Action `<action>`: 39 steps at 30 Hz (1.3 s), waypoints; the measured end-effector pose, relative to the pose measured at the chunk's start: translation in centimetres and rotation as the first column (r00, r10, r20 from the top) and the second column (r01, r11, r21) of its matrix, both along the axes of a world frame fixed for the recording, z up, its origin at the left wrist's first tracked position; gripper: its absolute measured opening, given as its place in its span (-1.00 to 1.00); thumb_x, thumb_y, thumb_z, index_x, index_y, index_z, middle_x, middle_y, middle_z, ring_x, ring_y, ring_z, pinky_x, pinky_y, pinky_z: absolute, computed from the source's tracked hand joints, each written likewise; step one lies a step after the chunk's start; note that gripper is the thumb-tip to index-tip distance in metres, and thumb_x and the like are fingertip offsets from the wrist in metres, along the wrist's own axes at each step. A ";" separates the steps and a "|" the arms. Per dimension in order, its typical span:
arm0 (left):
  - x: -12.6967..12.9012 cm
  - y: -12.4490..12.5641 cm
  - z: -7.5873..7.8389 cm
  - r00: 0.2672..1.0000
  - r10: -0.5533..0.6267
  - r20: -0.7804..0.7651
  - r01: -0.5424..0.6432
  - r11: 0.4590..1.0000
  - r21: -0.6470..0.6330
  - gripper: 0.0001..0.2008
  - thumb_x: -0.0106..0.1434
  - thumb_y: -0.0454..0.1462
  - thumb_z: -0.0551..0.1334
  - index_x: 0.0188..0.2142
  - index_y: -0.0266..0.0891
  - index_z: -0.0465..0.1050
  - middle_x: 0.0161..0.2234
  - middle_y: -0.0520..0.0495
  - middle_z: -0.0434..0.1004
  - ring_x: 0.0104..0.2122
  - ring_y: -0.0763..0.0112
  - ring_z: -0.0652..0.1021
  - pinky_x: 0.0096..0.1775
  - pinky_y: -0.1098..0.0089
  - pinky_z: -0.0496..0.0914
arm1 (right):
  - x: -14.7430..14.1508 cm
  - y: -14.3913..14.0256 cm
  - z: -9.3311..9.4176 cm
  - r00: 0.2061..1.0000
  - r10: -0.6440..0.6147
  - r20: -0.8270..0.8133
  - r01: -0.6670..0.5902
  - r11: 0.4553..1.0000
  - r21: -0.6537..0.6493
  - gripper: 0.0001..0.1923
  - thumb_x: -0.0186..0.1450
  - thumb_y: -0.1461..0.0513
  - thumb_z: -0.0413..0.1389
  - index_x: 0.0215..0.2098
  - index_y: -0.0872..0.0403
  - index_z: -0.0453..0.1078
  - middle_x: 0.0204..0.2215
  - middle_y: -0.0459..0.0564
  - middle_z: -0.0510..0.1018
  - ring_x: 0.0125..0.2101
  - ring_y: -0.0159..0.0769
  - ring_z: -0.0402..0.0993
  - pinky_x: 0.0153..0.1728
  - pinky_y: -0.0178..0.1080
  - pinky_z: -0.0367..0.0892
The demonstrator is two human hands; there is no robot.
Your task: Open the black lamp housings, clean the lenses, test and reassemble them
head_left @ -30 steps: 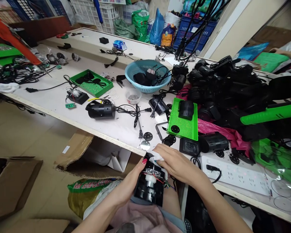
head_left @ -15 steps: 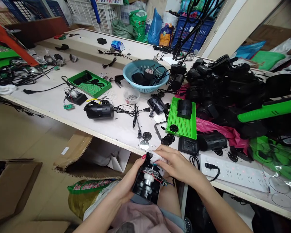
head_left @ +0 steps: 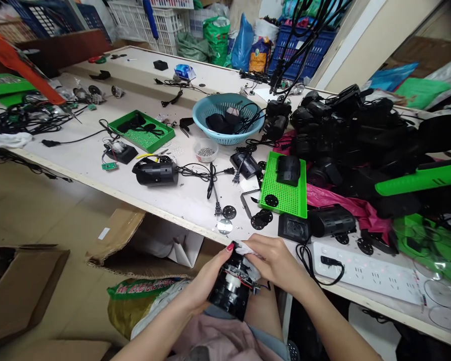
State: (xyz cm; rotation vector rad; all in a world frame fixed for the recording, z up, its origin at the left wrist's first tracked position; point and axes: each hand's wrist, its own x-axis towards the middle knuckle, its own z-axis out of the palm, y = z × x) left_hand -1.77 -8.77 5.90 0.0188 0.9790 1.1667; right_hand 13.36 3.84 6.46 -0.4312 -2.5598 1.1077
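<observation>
My left hand [head_left: 205, 278] grips a black cylindrical device body [head_left: 229, 296] over my lap, its open end showing a white part and red wires. My right hand [head_left: 276, 260] presses a white cloth [head_left: 244, 248] against the top of that device. Both hands sit just below the near edge of the white worktable [head_left: 188, 198].
On the table lie a green perforated tray [head_left: 285, 193], a blue basket [head_left: 229, 118] of black parts, another black device [head_left: 156, 172] with cord, a white power strip [head_left: 368, 273] and a heap of black housings [head_left: 361, 135]. Cardboard boxes [head_left: 143, 238] and a sack [head_left: 135, 301] stand on the floor to the left.
The device has tilted slightly in my left hand, and my right hand with the cloth has shifted a little over its top. The view moved slightly.
</observation>
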 end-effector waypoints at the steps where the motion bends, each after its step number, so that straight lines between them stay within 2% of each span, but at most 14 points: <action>1: 0.0 0.0 0.0 1.000 -0.008 0.001 0.008 1.000 0.000 -0.53 0.33 -0.05 0.26 0.14 -0.24 0.47 -0.04 -0.11 0.65 0.02 0.14 0.57 0.12 0.23 0.35 | 0.0 -0.2 -0.2 1.000 -0.007 -0.010 0.007 1.000 -0.014 -0.75 0.44 0.33 -0.02 -0.07 0.06 0.49 -0.30 0.03 0.54 -0.32 -0.25 0.50 -0.32 -0.25 0.39; 6: -0.2 -0.2 -0.3 0.996 -0.021 -0.092 0.020 1.000 -0.020 -0.49 0.28 0.00 0.29 0.13 -0.20 0.49 0.05 -0.12 0.60 0.14 0.02 0.48 0.23 0.09 0.26 | -0.2 -1.3 -1.4 0.989 -0.140 -0.056 0.138 0.990 -0.034 -0.68 0.41 0.37 -0.04 -0.02 0.03 0.50 -0.33 0.01 0.54 -0.35 -0.26 0.50 -0.33 -0.25 0.40; 8: -0.4 -0.2 -0.6 0.991 -0.020 -0.132 0.018 1.000 -0.009 -0.48 0.25 0.00 0.32 0.12 -0.19 0.50 0.13 -0.10 0.54 0.21 0.01 0.41 0.28 0.09 0.19 | -0.3 -1.9 -1.9 0.981 -0.179 -0.078 0.174 0.982 -0.072 -0.66 0.40 0.38 -0.03 -0.04 0.02 0.52 -0.33 0.01 0.55 -0.36 -0.27 0.51 -0.33 -0.25 0.42; 11: -0.5 -0.2 -1.1 0.978 -0.009 -0.210 0.024 0.997 0.071 -0.48 0.24 0.01 0.33 0.11 -0.18 0.51 0.24 -0.05 0.41 0.30 0.05 0.29 0.33 0.16 0.09 | -0.5 -2.5 -2.4 0.957 -0.251 -0.145 0.244 0.968 -0.066 -0.65 0.39 0.38 -0.04 -0.05 0.01 0.53 -0.31 0.01 0.57 -0.33 -0.25 0.52 -0.31 -0.23 0.43; 13: -0.6 0.0 -1.3 0.955 -0.021 -0.297 0.060 0.991 0.122 -0.49 0.26 0.03 0.31 0.11 -0.17 0.52 0.25 -0.04 0.40 0.32 0.07 0.25 0.35 0.17 0.05 | -0.6 -2.6 -2.5 0.937 -0.304 -0.173 0.300 0.953 -0.047 -0.64 0.39 0.39 -0.06 -0.06 0.02 0.53 -0.31 0.02 0.58 -0.32 -0.25 0.52 -0.30 -0.22 0.43; 18: -0.8 0.1 -1.5 0.916 -0.110 -0.386 0.177 0.974 0.144 -0.45 0.33 0.08 0.19 0.16 -0.18 0.47 0.18 -0.09 0.49 0.24 -0.02 0.35 0.33 0.04 0.08 | -0.7 -2.4 -1.6 0.969 -0.243 -0.037 0.242 0.970 -0.024 -0.64 0.35 0.42 -0.04 -0.13 0.03 0.56 -0.39 -0.01 0.56 -0.39 -0.27 0.51 -0.37 -0.26 0.40; 23: -0.8 -0.2 -1.6 0.863 -0.095 -0.496 0.207 0.963 0.176 -0.41 0.34 0.10 0.15 0.20 -0.20 0.42 0.26 -0.09 0.38 0.30 0.03 0.26 0.36 0.14 0.00 | -0.7 -2.7 -1.5 0.937 -0.316 -0.148 0.313 0.949 -0.046 -0.63 0.36 0.41 -0.06 -0.14 0.02 0.56 -0.34 0.00 0.60 -0.35 -0.27 0.53 -0.32 -0.26 0.42; 28: -0.3 0.0 -1.4 0.804 -0.115 -0.583 0.240 0.961 0.141 -0.43 0.39 0.07 0.10 0.20 -0.22 0.41 0.27 -0.11 0.36 0.30 0.07 0.27 0.36 0.17 0.00 | -0.5 -2.4 -1.0 0.959 -0.282 -0.007 0.283 0.959 0.018 -0.61 0.29 0.45 -0.03 -0.19 0.02 0.59 -0.40 -0.03 0.58 -0.42 -0.28 0.52 -0.39 -0.29 0.37; 30: -0.3 0.2 -1.5 0.797 -0.112 -0.594 0.242 0.959 0.145 -0.43 0.38 0.08 0.11 0.20 -0.21 0.42 0.29 -0.11 0.33 0.32 0.09 0.25 0.36 0.19 -0.02 | -0.4 -2.3 -0.7 0.955 -0.296 -0.020 0.297 0.955 0.016 -0.60 0.28 0.45 -0.04 -0.17 0.02 0.59 -0.40 -0.03 0.57 -0.42 -0.28 0.51 -0.40 -0.29 0.36; 32: -0.3 0.2 -2.2 0.823 -0.112 -0.557 0.239 0.958 0.159 -0.43 0.34 0.08 0.17 0.16 -0.21 0.45 0.28 -0.11 0.35 0.33 0.08 0.23 0.37 0.19 -0.04 | -0.2 -2.3 -0.4 0.948 -0.310 -0.072 0.307 0.950 -0.047 -0.58 0.28 0.44 -0.05 -0.15 0.00 0.59 -0.39 -0.03 0.58 -0.42 -0.29 0.52 -0.39 -0.29 0.37; 34: -0.2 0.2 -3.2 0.894 -0.124 -0.431 0.194 0.973 0.122 -0.43 0.29 0.10 0.21 0.10 -0.23 0.50 0.22 -0.13 0.44 0.32 0.02 0.24 0.37 0.11 -0.02 | -0.3 -2.3 0.0 0.923 -0.354 -0.152 0.329 0.929 -0.168 -0.60 0.29 0.43 -0.03 -0.18 -0.01 0.61 -0.40 -0.04 0.59 -0.42 -0.29 0.52 -0.41 -0.29 0.37; 36: -0.1 0.1 -4.2 0.956 -0.116 -0.268 0.126 0.992 0.019 -0.43 0.26 0.12 0.22 0.04 -0.23 0.54 0.14 -0.14 0.53 0.30 -0.04 0.28 0.34 0.01 0.07 | -0.3 -2.3 0.2 0.856 -0.462 -0.233 0.391 0.872 -0.293 -0.66 0.30 0.40 0.03 -0.23 -0.02 0.62 -0.42 -0.05 0.60 -0.44 -0.30 0.51 -0.44 -0.30 0.36; 37: 0.0 0.1 -4.6 0.965 -0.094 -0.246 0.093 0.996 -0.016 -0.44 0.25 0.12 0.23 0.02 -0.22 0.56 0.12 -0.14 0.54 0.30 -0.04 0.28 0.33 0.01 0.10 | -0.3 -2.3 0.3 0.809 -0.528 -0.257 0.433 0.832 -0.346 -0.70 0.30 0.39 0.06 -0.26 -0.02 0.63 -0.42 -0.06 0.60 -0.44 -0.30 0.50 -0.44 -0.31 0.36; 39: -0.1 0.4 -5.1 0.948 -0.056 -0.312 0.055 0.998 -0.013 -0.45 0.22 0.10 0.27 0.02 -0.22 0.56 0.16 -0.12 0.51 0.32 0.00 0.26 0.34 0.07 0.08 | 0.1 -2.0 0.2 0.720 -0.643 -0.261 0.517 0.748 -0.417 -0.78 0.30 0.35 0.13 -0.30 -0.01 0.63 -0.42 -0.07 0.59 -0.42 -0.30 0.49 -0.43 -0.32 0.35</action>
